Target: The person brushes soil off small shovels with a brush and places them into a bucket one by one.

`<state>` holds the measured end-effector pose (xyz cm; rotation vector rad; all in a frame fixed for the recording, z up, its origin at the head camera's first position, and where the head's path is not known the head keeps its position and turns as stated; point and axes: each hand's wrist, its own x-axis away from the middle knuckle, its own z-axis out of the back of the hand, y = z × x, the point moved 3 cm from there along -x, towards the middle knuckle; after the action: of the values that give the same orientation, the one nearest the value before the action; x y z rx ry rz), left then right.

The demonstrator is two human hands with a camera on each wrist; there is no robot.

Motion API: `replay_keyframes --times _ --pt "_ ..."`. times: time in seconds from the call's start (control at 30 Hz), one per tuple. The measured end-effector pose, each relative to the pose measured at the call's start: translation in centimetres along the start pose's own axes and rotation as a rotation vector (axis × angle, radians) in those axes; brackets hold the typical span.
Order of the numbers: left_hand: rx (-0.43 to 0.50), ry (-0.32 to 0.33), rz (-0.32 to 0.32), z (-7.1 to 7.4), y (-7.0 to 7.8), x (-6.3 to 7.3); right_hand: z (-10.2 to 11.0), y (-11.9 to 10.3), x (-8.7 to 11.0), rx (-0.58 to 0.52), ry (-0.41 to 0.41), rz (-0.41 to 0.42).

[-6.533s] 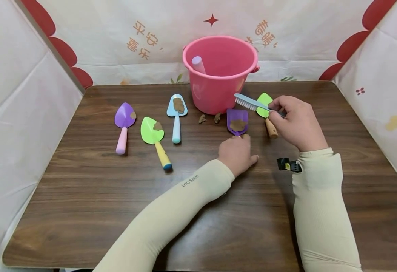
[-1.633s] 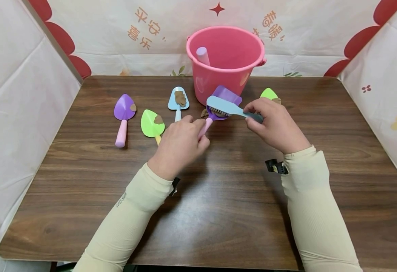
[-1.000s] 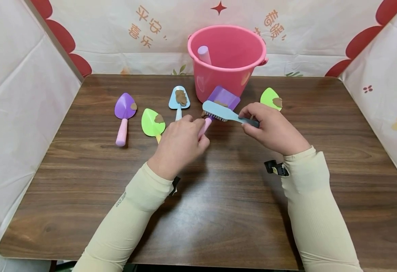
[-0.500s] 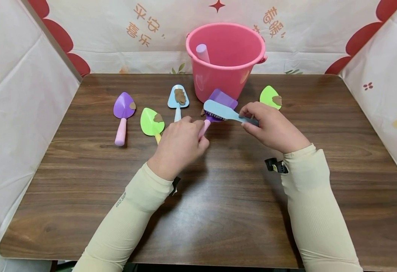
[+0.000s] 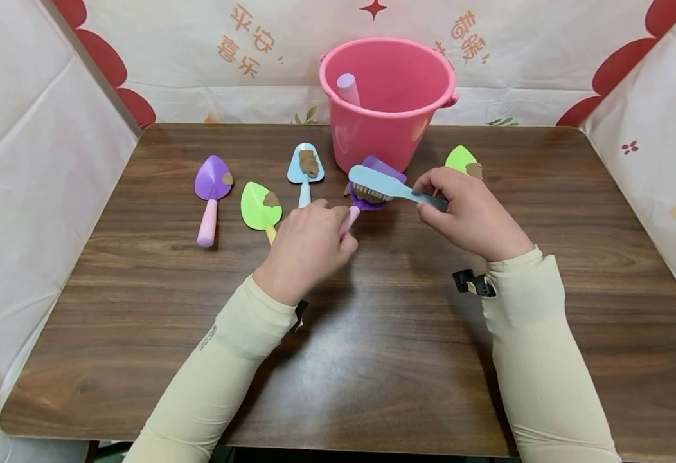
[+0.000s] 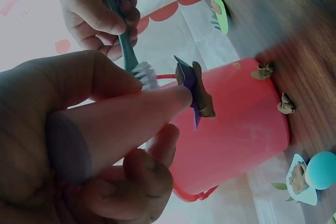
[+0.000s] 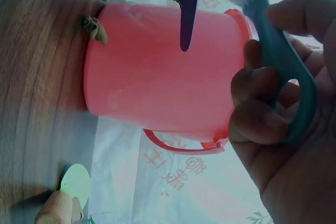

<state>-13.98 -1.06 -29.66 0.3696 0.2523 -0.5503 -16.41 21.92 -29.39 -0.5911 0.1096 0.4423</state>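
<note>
My left hand (image 5: 309,247) grips the pink handle (image 6: 126,124) of a toy shovel whose purple blade (image 5: 384,168) is raised in front of the bucket. Brown, clay-like stuff clings to the blade, as the left wrist view shows. In my right hand (image 5: 471,209) is a light-blue brush (image 5: 380,182), held by its looped handle. Its white bristles (image 6: 144,74) face down over the shovel's blade and hide part of it in the head view. Right behind stands the pink bucket (image 5: 373,138), with a lilac handle (image 5: 348,89) sticking up inside.
On the wooden table (image 5: 373,360) lie a purple trowel (image 5: 213,179), a green trowel (image 5: 259,207) and a light-blue shovel (image 5: 300,168), all smeared brown. Another green trowel (image 5: 459,159) is partly behind my right hand. Two brown lumps (image 6: 262,71) sit by the bucket's base.
Since the earliest frame, my left hand has taken the purple shovel, lifted it and moved left. The brush has come onto its blade, shifting slightly back and forth; the blade's tilt has changed.
</note>
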Motion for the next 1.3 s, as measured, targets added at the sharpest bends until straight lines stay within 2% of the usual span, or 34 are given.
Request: replay_keyframes --times 0.13,0.33,1.07,1.3 --pt "-0.001 0.006 -0.003 0.04 0.02 -0.03 -0.42 0.01 -0.04 -0.024 -0.061 0.004" --pt "-0.003 -0.006 -0.005 -0.02 0.03 -0.11 -0.70 0.03 -0.08 0.028 -0.123 -0.008" --pt "0.001 -0.019 -0.003 0.17 0.24 0.09 -0.19 0.68 -0.01 0.057 -0.108 -0.067" --pt "0.011 -0.020 -0.003 0.31 -0.19 0.00 0.24 -0.05 0.20 -0.013 -0.047 -0.030"
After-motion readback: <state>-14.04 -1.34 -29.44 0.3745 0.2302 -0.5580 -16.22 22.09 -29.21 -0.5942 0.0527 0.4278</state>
